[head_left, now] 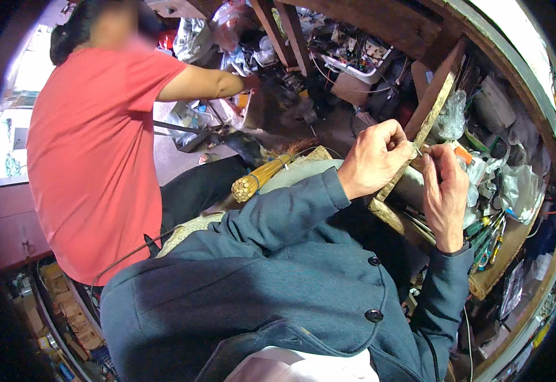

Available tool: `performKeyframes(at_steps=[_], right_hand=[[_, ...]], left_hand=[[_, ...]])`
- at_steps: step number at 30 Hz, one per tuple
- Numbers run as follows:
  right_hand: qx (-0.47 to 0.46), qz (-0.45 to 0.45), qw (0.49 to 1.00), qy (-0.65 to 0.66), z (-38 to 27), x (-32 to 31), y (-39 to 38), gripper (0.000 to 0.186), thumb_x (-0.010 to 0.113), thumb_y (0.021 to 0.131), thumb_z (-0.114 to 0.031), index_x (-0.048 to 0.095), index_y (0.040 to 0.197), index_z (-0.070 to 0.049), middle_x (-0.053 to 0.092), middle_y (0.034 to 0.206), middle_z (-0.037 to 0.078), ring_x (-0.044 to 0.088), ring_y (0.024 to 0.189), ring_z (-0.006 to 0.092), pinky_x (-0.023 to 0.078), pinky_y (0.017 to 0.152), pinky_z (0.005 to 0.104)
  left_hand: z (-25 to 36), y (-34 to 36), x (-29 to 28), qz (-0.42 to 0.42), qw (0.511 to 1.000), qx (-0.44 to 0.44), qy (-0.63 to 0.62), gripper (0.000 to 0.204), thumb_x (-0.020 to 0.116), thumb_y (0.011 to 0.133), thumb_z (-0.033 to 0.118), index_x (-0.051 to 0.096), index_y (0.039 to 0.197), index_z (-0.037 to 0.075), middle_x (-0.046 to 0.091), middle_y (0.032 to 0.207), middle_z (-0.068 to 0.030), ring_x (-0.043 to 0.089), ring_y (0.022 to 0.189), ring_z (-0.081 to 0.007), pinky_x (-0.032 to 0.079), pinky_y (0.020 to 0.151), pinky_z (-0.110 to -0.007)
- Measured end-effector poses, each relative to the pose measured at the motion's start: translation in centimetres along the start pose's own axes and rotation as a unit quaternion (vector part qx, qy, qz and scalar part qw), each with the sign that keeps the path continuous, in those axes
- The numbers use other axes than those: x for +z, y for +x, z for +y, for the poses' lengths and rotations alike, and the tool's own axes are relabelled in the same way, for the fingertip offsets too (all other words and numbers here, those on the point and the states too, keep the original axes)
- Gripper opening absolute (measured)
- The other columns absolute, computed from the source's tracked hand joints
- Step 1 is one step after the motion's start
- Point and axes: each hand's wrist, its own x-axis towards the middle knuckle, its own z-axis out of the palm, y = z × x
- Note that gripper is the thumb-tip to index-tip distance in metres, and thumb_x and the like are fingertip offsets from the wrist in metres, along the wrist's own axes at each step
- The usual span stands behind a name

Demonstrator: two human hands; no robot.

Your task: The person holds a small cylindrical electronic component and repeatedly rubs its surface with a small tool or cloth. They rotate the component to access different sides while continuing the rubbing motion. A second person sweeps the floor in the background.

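My left hand (376, 159) is closed in a pinch, its thumb and forefinger meeting above the edge of an open wooden drawer. A thin pale strand (416, 150) shows at its fingertips; its kind is too small to tell. Close beside it, on the right, my right hand (446, 191) is also closed, thumb against forefinger. What the right fingertips hold is hidden. Beneath both hands runs the drawer's wooden side (441, 95), and an orange piece (462, 155) lies just past the right fingers.
Clear plastic bags (523, 188) and hand tools (489, 239) with coloured handles fill the drawer. A tied stick broom (262, 179) lies left of my left forearm. At the left sits a person in a red shirt (93, 153), one arm reaching into clutter. A white tray (372, 77) of parts stands farther back.
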Motion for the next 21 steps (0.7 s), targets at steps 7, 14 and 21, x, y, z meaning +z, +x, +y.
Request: performKeyframes(at_steps=[7, 14, 21], right_hand=[[-0.011, -0.009, 1.0, 0.004, -0.1, 0.1, -0.1, 0.006, 0.062, 0.095, -0.005, 0.058, 0.098, -0.002, 0.058, 0.069, 0.011, 0.055, 0.058, 0.0218, 0.044, 0.056, 0.0344], [-0.01, -0.006, 1.0, 0.006, 0.7, 0.0, 0.2, 0.006, 0.061, 0.096, -0.009, 0.058, 0.097, -0.004, 0.061, 0.072, 0.018, 0.063, 0.064, 0.0347, 0.048, 0.058, 0.042], [0.024, -0.031, 0.998, 0.044, 0.7, -0.5, -0.1, 0.008, 0.062, 0.095, -0.007, 0.058, 0.099, -0.001, 0.055, 0.071, 0.011, 0.052, 0.062, 0.0197, 0.044, 0.06, 0.0324]], left_hand=[[0.1, 0.0, -0.3, -0.01, 1.0, -0.01, 0.013, 0.02, 0.066, 0.093, 0.018, 0.062, 0.087, 0.0, 0.062, 0.073, -0.0027, 0.053, 0.069, -0.0062, 0.045, 0.059, -0.029], [0.3, -0.2, -0.3, -0.019, 0.993, -0.077, -0.089, 0.018, 0.069, 0.093, 0.017, 0.063, 0.088, 0.001, 0.062, 0.073, -0.0019, 0.054, 0.067, -0.0067, 0.046, 0.059, -0.027], [0.5, -0.1, -0.3, -0.027, 0.992, -0.085, -0.088, 0.015, 0.064, 0.097, 0.013, 0.061, 0.09, 0.0, 0.06, 0.076, 0.002, 0.052, 0.069, -0.0025, 0.044, 0.059, -0.022]])
